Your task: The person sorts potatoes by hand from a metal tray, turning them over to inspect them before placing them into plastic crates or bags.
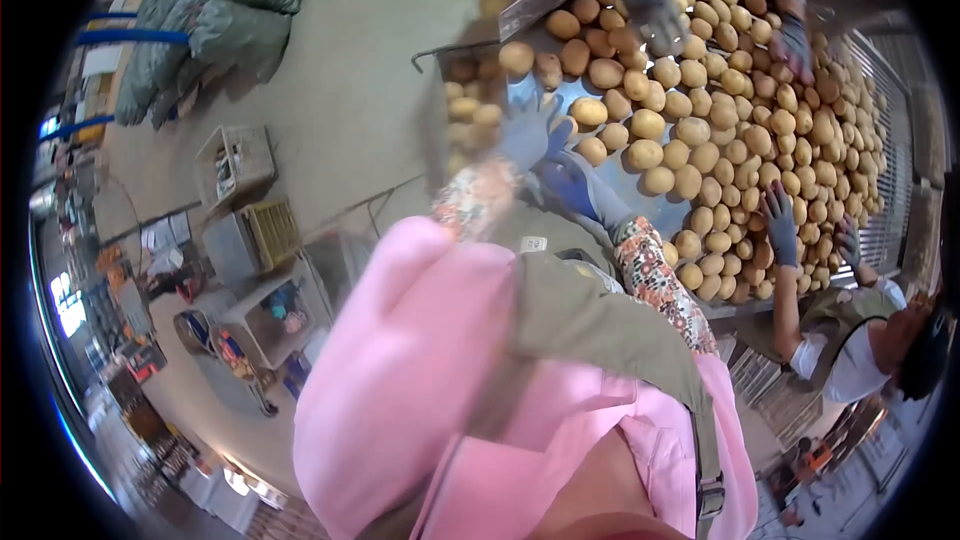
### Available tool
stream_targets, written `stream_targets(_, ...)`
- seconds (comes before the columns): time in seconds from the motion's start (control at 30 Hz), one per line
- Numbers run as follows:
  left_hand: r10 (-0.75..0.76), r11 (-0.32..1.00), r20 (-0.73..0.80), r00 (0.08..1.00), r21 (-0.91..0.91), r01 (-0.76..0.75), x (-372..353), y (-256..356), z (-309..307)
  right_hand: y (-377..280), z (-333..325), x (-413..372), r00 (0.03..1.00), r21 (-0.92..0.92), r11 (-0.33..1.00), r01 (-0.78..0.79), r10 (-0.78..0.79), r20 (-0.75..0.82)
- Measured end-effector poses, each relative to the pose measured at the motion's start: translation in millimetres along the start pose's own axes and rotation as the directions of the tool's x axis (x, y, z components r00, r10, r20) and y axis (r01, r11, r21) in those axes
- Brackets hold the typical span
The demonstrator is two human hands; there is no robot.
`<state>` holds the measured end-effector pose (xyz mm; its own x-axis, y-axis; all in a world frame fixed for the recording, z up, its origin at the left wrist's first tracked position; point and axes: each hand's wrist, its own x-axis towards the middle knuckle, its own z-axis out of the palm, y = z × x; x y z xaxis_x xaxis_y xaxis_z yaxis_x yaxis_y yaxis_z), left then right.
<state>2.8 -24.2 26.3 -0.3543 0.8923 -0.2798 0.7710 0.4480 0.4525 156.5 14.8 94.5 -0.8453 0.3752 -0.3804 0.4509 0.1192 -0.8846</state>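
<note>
My left hand (pixel 527 132), in a blue-grey glove and floral sleeve, is over the near left end of a metal sorting table (pixel 655 212). Its fingers are spread, with no potato in them, and motion blurs it a little. Just beside it, my right hand (pixel 570 183) wears a similar glove; its fingers are smeared and partly hidden by the left hand. Potatoes (pixel 697 130) cover most of the table. A few single ones, such as a yellow potato (pixel 588 111), lie nearest my hands.
Below the table's left end, a container of potatoes (pixel 465 105) shows blurred. Co-workers' gloved hands (pixel 650 10) (pixel 793 47) (pixel 780 225) reach among the potatoes from the far side and right. Full green sacks (pixel 235 25) and crates (pixel 235 165) stand on the floor at left.
</note>
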Motion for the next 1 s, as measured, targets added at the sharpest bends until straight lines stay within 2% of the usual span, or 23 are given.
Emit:
stream_targets(0.03,-0.058,0.998,0.045,0.997,0.01,0.058,-6,1,4,23,5,6,1.0,-0.004,1.0,0.016,-0.016,0.022)
stream_targets(0.07,-0.081,0.997,0.033,0.996,0.013,0.08,-16,-4,6,60,15,12,1.0,-0.104,0.994,-0.013,0.015,0.024)
stream_targets(0.13,-0.087,0.995,-0.202,0.976,-0.067,0.075,-37,-18,18,-25,-6,-25,1.0,-0.176,0.984,-0.006,0.011,0.028)
stream_targets(0.17,-0.031,0.979,-0.344,0.938,-0.2,-0.041,-54,-28,22,-4,-5,-41,1.0,-0.127,0.992,0.019,-0.019,0.0)
stream_targets(0.2,-0.017,0.945,-0.426,0.904,-0.302,-0.125,-73,-34,17,48,-5,-47,0.997,-0.076,0.995,0.059,-0.063,-0.044)
stream_targets(0.23,-0.133,0.872,-0.444,0.886,-0.477,-0.108,-99,-38,19,65,-11,-52,1.0,-0.091,0.996,-0.005,0.004,-0.01)
stream_targets(0.27,-0.312,0.903,-0.318,0.895,-0.392,0.175,-124,-23,-4,82,-17,-56,0.997,-0.111,0.991,-0.068,0.071,0.025)
stream_targets(0.3,-0.342,0.882,-0.354,0.871,-0.441,0.167,-157,-58,31,98,-22,-61,0.989,-0.136,0.982,-0.129,0.138,0.059)
stream_targets(0.37,-0.398,0.837,-0.422,0.815,-0.531,0.134,-220,-129,101,119,-42,-66,0.975,-0.147,0.965,-0.217,0.207,-0.084)
stream_targets(0.4,-0.709,0.284,-0.131,0.693,-0.952,0.111,-242,-133,102,155,-44,-60,0.956,-0.008,0.989,-0.146,0.139,-0.26)
stream_targets(0.43,-0.749,0.27,-0.017,0.663,-0.92,0.283,-276,-141,105,183,-39,-48,0.903,0.127,0.99,-0.057,0.105,-0.416)
stream_targets(0.47,-0.758,0.412,0.074,0.648,-0.717,0.563,-303,-148,104,149,-65,-42,0.872,0.03,0.997,-0.078,0.083,-0.482)
stream_targets(0.5,-0.772,0.477,0.16,0.615,-0.494,0.727,-327,-147,104,100,-75,-41,0.827,-0.052,0.998,-0.045,0.008,-0.561)
stream_targets(0.57,-0.771,0.491,0.266,0.579,-0.333,0.805,-349,-152,101,119,-68,0,0.735,-0.038,0.979,0.2,-0.176,-0.655)
stream_targets(0.63,-0.767,0.489,0.327,0.553,-0.261,0.832,-365,-155,104,60,-66,14,0.743,-0.308,0.892,0.33,-0.447,-0.499)
stream_targets(0.7,-0.752,0.501,0.35,0.559,-0.247,0.829,-373,-157,108,34,-47,36,0.839,-0.455,0.822,0.342,-0.485,-0.247)
stream_targets(0.77,-0.733,0.516,0.368,0.572,-0.248,0.82,-382,-162,112,21,-8,57,0.879,-0.719,0.658,0.223,-0.454,-0.143)
stream_targets(0.83,-0.703,0.545,0.378,0.603,-0.259,0.798,-380,-169,117,61,49,88,0.822,-0.835,0.549,0.029,-0.488,-0.292)
stream_targets(0.87,-0.684,0.561,0.385,0.619,-0.265,0.784,-377,-174,118,47,57,86,0.886,-0.792,0.611,0.014,-0.374,-0.273)
stream_targets(0.9,-0.664,0.579,0.388,0.639,-0.274,0.768,-376,-181,119,45,62,90,0.881,-0.791,0.611,-0.001,-0.374,-0.29)
stream_targets(0.97,-0.617,0.617,0.4,0.678,-0.289,0.732,-378,-195,121,54,73,102,0.813,-0.605,0.771,0.202,-0.476,-0.335)
stream_targets(1.0,-0.591,0.637,0.407,0.697,-0.295,0.712,-381,-203,121,70,71,113,0.896,-0.172,0.944,0.281,-0.322,-0.307)
